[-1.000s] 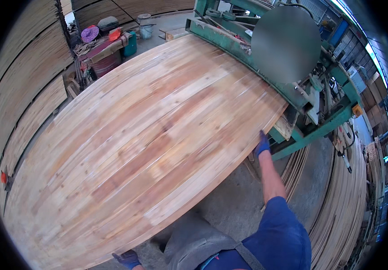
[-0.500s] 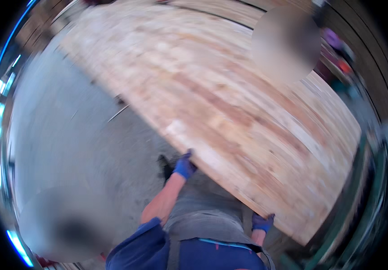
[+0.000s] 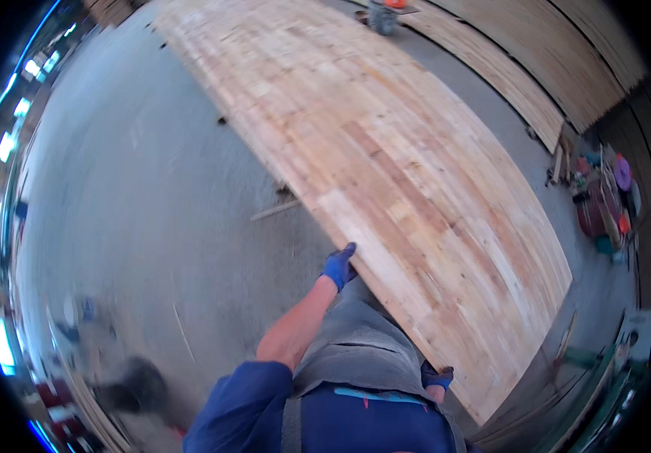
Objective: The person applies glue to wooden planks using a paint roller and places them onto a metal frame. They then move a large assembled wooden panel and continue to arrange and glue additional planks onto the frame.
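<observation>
A long, wide wooden panel (image 3: 408, 174), made of many glued light and reddish strips, stretches from close by my body to the far left. In a blue glove, my left hand (image 3: 340, 266) grips its near long edge, thumb on top and fingers hidden beneath. Farther right, my right hand (image 3: 437, 375), gloved too, closes on the same edge near the panel's near corner. Most of that hand's fingers are under the wood. Small dark supports (image 3: 222, 121) and a thin stick (image 3: 274, 211) show beside the panel's left edge, low by the floor.
Grey concrete floor (image 3: 129, 196) spreads to the left. More wooden panels (image 3: 492, 72) lie at the far right. Bags and tools (image 3: 605, 200) stand against the right side, above a green metal frame (image 3: 590, 385). A dark bucket (image 3: 140, 385) and long wood strips (image 3: 91, 400) sit lower left.
My view has turned, and the panel now lies more steeply across it. Both hands keep their hold on its edge. The blur has lessened.
</observation>
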Demonstrator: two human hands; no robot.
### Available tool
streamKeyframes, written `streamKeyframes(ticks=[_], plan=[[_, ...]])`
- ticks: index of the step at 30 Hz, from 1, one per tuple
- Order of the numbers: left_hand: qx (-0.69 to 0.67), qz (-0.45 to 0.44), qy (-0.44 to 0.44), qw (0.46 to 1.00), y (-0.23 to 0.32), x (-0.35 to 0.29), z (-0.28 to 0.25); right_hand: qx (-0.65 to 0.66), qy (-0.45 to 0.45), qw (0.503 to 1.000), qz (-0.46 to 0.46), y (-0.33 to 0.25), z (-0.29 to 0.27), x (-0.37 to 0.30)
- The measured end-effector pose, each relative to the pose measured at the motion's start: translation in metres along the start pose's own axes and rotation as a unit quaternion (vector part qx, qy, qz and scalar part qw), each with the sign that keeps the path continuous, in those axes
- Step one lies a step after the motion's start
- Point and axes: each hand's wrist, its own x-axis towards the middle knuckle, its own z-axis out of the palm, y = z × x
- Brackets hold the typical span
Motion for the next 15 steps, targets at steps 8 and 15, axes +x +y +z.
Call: streamKeyframes(ticks=[8, 15], plan=[[-0.077, 0.01, 0.02, 0.997, -0.143, -0.144, 0.01, 0.027, -0.031, 0.998, 0.056, -0.169, -0.07, -0.008], [-0.01, -0.002, 0.087, 0.996, -0.363, -0.371, -0.043, 0.02, 0.04, 0.997, 0.058, -0.368, -0.276, -0.101]])
